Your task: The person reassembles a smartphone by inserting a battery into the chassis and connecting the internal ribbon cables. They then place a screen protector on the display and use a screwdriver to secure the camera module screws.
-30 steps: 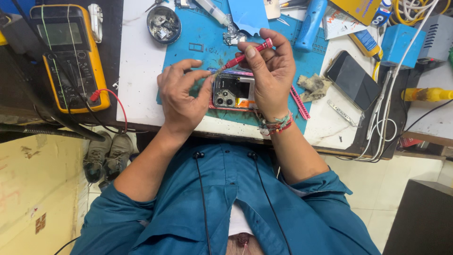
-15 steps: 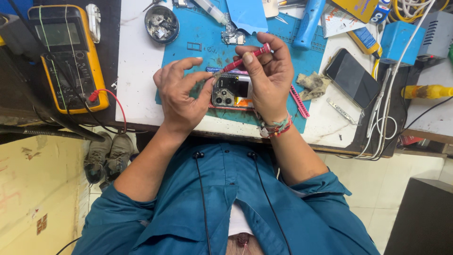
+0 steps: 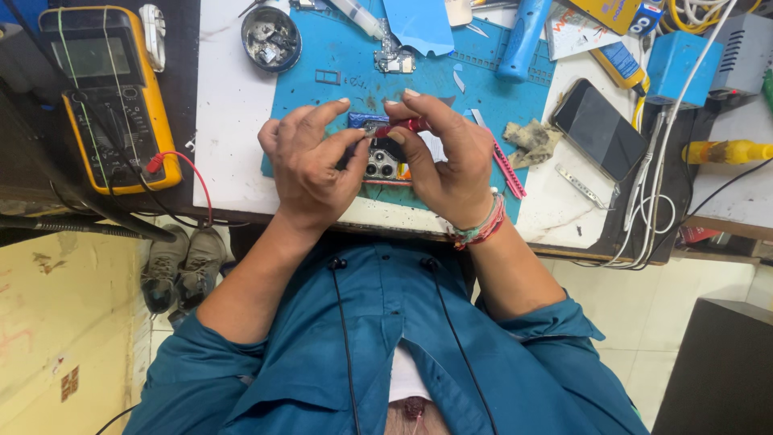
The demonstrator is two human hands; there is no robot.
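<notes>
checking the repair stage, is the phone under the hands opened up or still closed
Opened up. Between the left hand and right hand, the phone shows bare camera modules and inner parts, with no back cover over them.

mat (image 3: 419,76): blue
screwdriver (image 3: 400,126): red
meter (image 3: 109,97): yellow, dark face
worktop (image 3: 229,113): white
shirt (image 3: 386,338): teal
bottle (image 3: 725,151): yellow
dish (image 3: 271,38): dark, round

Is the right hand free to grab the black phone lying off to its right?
Probably not at once: the right hand is pinching a red screwdriver over the opened phone. The path to the black phone looks open, apart from a rag.
</notes>
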